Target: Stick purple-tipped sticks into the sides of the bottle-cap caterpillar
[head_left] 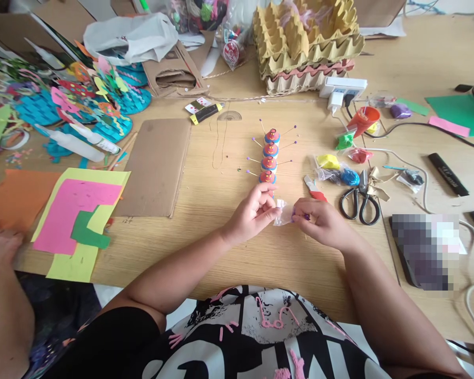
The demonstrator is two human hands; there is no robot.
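Observation:
A small clear plastic bag [283,216] is stretched between my two hands above the table's front part. My left hand [256,211] pinches the bag's left side between thumb and fingers. At its other end, my right hand [319,220] is closed, with bits of purple clay [306,216] showing at the fingertips. Just beyond my left hand stands a row of several small red-and-blue figures [269,164] with faces. Thin sticks tipped with purple balls [295,142] poke out from their sides. My left fingers partly hide the nearest figure.
Black-handled scissors [362,197], a red-handled cutter [316,190] and bagged yellow clay [327,161] lie to the right. Egg trays [308,47] and a power strip [344,86] stand at the back. Leftward are cardboard [154,168], coloured paper [55,221] and another person's arm [3,295].

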